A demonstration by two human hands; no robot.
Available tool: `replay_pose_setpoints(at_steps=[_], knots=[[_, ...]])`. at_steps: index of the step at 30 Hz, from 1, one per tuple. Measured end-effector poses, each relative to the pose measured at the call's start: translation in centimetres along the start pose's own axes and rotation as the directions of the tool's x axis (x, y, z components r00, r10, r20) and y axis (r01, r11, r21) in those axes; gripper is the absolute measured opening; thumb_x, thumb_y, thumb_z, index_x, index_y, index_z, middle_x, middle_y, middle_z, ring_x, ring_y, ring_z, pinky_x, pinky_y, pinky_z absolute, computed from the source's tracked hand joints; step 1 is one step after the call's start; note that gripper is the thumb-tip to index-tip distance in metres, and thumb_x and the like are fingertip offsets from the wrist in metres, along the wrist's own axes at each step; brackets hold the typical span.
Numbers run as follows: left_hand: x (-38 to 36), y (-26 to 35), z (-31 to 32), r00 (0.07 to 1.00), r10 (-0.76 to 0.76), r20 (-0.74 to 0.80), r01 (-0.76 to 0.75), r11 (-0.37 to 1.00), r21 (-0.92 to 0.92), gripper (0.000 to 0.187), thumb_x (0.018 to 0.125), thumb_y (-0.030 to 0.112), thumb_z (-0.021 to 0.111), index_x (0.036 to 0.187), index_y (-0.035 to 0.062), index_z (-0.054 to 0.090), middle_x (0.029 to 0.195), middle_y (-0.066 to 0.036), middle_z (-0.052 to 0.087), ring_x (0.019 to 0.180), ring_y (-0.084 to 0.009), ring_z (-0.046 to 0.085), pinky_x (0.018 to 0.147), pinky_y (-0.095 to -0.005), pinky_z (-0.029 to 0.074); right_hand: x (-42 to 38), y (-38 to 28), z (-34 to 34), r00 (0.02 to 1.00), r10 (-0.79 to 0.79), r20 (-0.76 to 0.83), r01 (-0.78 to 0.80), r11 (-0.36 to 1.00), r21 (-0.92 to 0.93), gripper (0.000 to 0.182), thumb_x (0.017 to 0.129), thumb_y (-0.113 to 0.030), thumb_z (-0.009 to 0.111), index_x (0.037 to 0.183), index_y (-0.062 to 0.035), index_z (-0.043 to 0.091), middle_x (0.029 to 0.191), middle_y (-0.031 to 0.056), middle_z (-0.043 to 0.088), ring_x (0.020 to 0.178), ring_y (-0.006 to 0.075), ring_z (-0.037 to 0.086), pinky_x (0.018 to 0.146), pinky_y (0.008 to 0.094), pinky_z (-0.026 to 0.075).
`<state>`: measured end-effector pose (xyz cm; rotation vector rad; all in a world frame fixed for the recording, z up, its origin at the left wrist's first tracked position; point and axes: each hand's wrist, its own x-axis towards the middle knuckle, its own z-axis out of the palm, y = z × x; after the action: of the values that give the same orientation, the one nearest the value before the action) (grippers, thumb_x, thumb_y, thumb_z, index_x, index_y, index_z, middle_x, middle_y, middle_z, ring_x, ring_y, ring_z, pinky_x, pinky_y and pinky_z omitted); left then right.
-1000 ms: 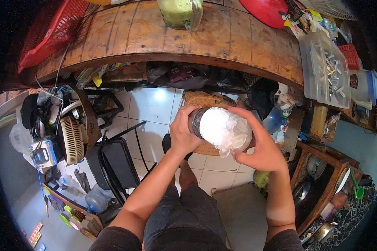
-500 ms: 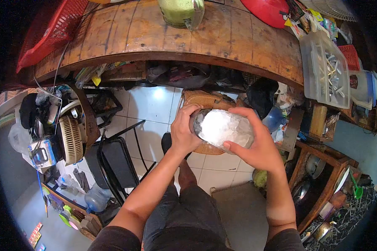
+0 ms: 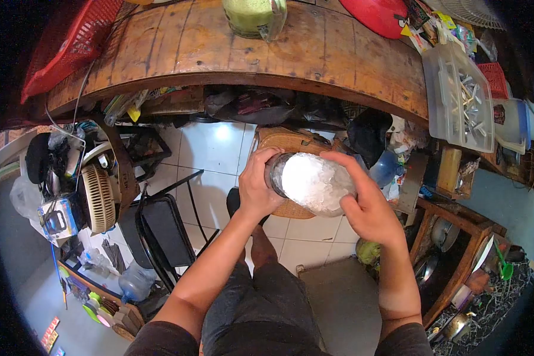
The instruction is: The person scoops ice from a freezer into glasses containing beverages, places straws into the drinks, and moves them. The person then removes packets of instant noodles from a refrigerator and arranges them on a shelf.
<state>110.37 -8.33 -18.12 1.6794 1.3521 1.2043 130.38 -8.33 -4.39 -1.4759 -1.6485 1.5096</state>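
Observation:
Between my two hands, over the gap below the workbench, is a clear container point(image 3: 320, 184) packed with whitish, ice-like chunks. Its upper left part is washed out by bright light. My left hand point(image 3: 260, 183) wraps round the darker left end. At the right end, my right hand point(image 3: 368, 204) is curved about the container, its fingers along the far side and its thumb at the near right edge. A woven brown seat point(image 3: 296, 209) shows behind and below it.
On the wooden workbench point(image 3: 338, 65) stand a jug of green liquid point(image 3: 252, 21), a red basket point(image 3: 71, 47) and a plastic box of metal parts point(image 3: 460, 101). A black chair point(image 3: 166, 225) and beige fan point(image 3: 98, 199) are at left. A wooden shelf point(image 3: 451, 237) stands at right.
My right thumb has slid right, off the container's face towards its edge, uncovering more of the chunks. The container has turned slightly, and the left hand keeps its grip.

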Motion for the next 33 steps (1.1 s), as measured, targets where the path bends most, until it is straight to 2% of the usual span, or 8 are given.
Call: replay_pose_setpoints(at_steps=[8,9,10,14,21,24,26,33], knots=[[-0.2,-0.1,0.1,1.000,-0.011,0.006,0.011,1.000,0.016,0.070,0.057,0.013,0.089,0.116,0.0056,0.053,0.109,-0.012,0.065,0.101,-0.0329,0.064,0.084,-0.0384,0.052,0.1,-0.4,0.3,0.997,0.049,-0.065,-0.050,0.998,-0.023,0.057,0.081,0.006,0.046,0.137,-0.0056,0.047,0.130,0.0190,0.057,0.125,0.0308,0.054,0.106,0.0377,0.040],[-0.2,-0.2,0.0,1.000,0.010,0.029,-0.011,0.999,0.041,0.070,0.060,0.016,0.090,0.117,0.0051,0.051,0.111,-0.014,0.064,0.101,-0.0317,0.065,0.085,-0.0374,0.053,0.1,-0.3,0.4,0.997,0.050,-0.063,-0.051,0.998,-0.023,0.057,0.081,0.006,0.046,0.137,-0.0056,0.047,0.130,0.0190,0.057,0.125,0.0308,0.054,0.106,0.0377,0.040],[-0.2,-0.3,0.0,0.998,0.029,0.051,-0.033,0.997,0.065,0.070,0.064,0.019,0.090,0.118,0.0046,0.048,0.112,-0.015,0.064,0.101,-0.0305,0.066,0.086,-0.0363,0.053,0.1,-0.2,0.6,0.995,0.039,-0.092,-0.044,0.997,-0.055,0.054,0.082,0.004,0.048,0.135,-0.0054,0.048,0.128,0.0184,0.058,0.124,0.0307,0.055,0.105,0.0377,0.040],[-0.4,-0.5,0.2,0.998,0.045,0.041,-0.048,0.997,0.065,0.071,0.063,0.020,0.091,0.118,0.0045,0.049,0.113,-0.015,0.064,0.101,-0.0303,0.066,0.085,-0.0363,0.053,0.2,-0.1,1.0,0.986,0.061,-0.155,-0.070,0.996,-0.058,0.046,0.083,-0.002,0.057,0.129,-0.0053,0.052,0.122,0.0169,0.063,0.118,0.0297,0.060,0.101,0.0380,0.044],[-0.6,0.2,0.4,0.999,-0.013,0.033,0.011,0.999,0.037,0.070,0.063,0.021,0.091,0.117,0.0049,0.050,0.112,-0.015,0.064,0.098,-0.0308,0.067,0.083,-0.0368,0.054,0.2,-0.6,1.1,0.977,0.048,-0.209,-0.073,0.991,-0.115,0.042,0.083,-0.007,0.064,0.124,-0.0062,0.056,0.112,0.0162,0.067,0.108,0.0297,0.065,0.095,0.0383,0.047],[-0.8,0.3,0.5,0.999,-0.045,0.022,0.044,0.999,0.023,0.070,0.063,0.021,0.091,0.118,0.0045,0.050,0.112,-0.014,0.064,0.098,-0.0306,0.067,0.083,-0.0368,0.054,0.2,-0.9,0.7,0.972,0.104,-0.209,-0.124,0.988,-0.088,0.041,0.083,-0.007,0.064,0.123,-0.0062,0.057,0.111,0.0172,0.067,0.108,0.0331,0.065,0.095,0.0391,0.048],[-0.9,0.3,0.7,0.997,-0.069,0.017,0.068,0.998,0.013,0.070,0.064,0.020,0.091,0.118,0.0044,0.050,0.112,-0.014,0.064,0.098,-0.0304,0.067,0.083,-0.0368,0.054,0.1,-0.7,0.7,0.964,-0.060,-0.258,-0.018,0.958,-0.286,0.039,0.082,-0.008,0.065,0.121,-0.0063,0.059,0.110,0.0181,0.068,0.107,0.0369,0.065,0.093,0.0404,0.049],[-1.1,0.5,0.8,0.999,-0.033,0.007,0.032,0.998,0.056,0.070,0.063,0.020,0.091,0.118,0.0039,0.050,0.111,-0.015,0.064,0.098,-0.0302,0.067,0.083,-0.0365,0.054,0.4,-1.4,1.2,0.957,-0.082,-0.279,-0.027,0.930,-0.366,0.037,0.082,-0.010,0.067,0.119,-0.0065,0.061,0.111,0.0177,0.068,0.105,0.0389,0.065,0.092,0.0415,0.050]])
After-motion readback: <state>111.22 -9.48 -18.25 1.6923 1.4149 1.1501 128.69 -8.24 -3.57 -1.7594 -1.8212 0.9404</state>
